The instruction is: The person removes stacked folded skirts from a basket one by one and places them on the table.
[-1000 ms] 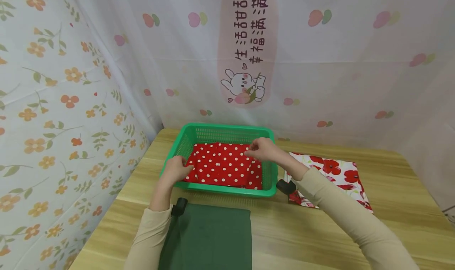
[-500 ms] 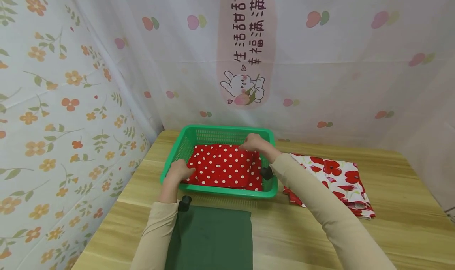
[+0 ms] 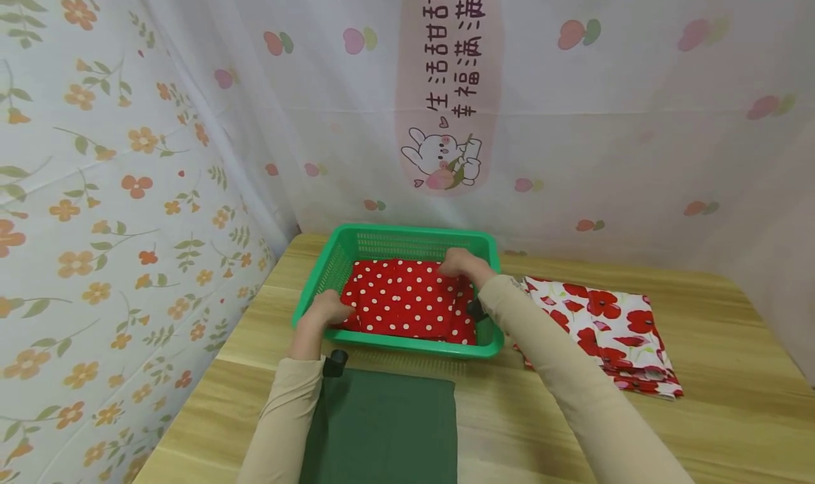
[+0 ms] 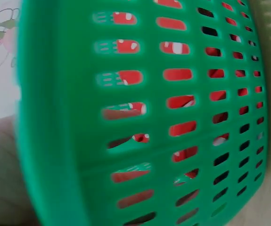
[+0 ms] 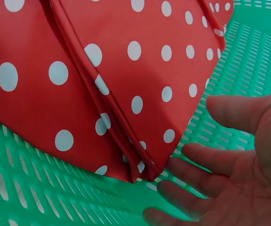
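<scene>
Inside a green plastic basket (image 3: 407,344) lies a folded red cloth with white polka dots (image 3: 407,296). My left hand (image 3: 326,308) reaches over the basket's left side, its thumb by the cloth's left edge. In the left wrist view the slotted basket wall (image 4: 78,141) hides most of that hand's fingers, so I cannot tell whether they grip the cloth. My right hand (image 3: 463,263) is inside the basket at the cloth's far right. Seen from the right wrist, its fingers (image 5: 192,176) are spread beside a layered corner of the cloth, with the thumb apart from it.
A folded dark green cloth (image 3: 388,427) lies on the wooden table (image 3: 509,413) in front of the basket. To the right is a folded white cloth with red poppies (image 3: 601,332), partly behind my right sleeve. Printed curtains (image 3: 573,116) hang behind and at the left.
My right forearm has swung left, uncovering more of the poppy cloth, and that hand sits lower in the basket. My left hand has edged inward. The polka-dot cloth looks nearly unchanged.
</scene>
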The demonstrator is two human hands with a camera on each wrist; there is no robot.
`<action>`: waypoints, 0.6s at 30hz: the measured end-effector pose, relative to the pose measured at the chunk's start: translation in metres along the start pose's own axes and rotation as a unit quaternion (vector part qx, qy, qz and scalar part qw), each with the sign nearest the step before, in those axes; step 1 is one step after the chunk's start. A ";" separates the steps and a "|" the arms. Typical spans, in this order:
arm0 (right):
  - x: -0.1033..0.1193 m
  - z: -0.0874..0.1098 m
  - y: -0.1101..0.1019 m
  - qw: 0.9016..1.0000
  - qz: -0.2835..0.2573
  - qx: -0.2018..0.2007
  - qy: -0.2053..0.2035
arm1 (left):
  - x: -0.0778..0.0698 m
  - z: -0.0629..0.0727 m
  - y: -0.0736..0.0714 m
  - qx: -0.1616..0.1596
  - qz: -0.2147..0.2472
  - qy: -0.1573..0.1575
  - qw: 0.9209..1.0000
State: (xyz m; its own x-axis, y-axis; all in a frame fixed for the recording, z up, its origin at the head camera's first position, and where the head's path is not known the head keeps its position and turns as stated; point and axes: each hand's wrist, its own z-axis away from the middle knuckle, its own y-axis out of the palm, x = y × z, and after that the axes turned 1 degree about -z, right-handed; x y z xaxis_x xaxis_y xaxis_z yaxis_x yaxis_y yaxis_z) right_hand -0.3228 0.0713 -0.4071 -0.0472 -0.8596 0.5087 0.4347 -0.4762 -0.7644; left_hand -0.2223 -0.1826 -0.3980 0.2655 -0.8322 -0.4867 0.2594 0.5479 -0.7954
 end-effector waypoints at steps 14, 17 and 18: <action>0.002 -0.002 0.006 0.994 0.106 0.023 0.014 | 0.006 -0.010 0.011 0.030 -0.032 0.001 0.999; 0.000 -0.003 0.007 0.992 0.121 0.017 0.019 | 0.005 -0.012 0.011 0.034 -0.022 -0.004 0.999; -0.001 -0.003 0.008 0.991 0.128 0.014 0.021 | 0.004 -0.013 0.012 0.035 -0.022 -0.005 0.999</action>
State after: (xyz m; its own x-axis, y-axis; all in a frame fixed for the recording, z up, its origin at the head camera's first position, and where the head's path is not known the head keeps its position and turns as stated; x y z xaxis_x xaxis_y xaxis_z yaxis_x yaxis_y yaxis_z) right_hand -0.3224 0.0680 -0.4147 0.0312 -0.9588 0.2824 0.4615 -0.2368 -0.8549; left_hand -0.2304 -0.1811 -0.4141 0.2610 -0.8546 -0.4490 0.3349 0.5164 -0.7882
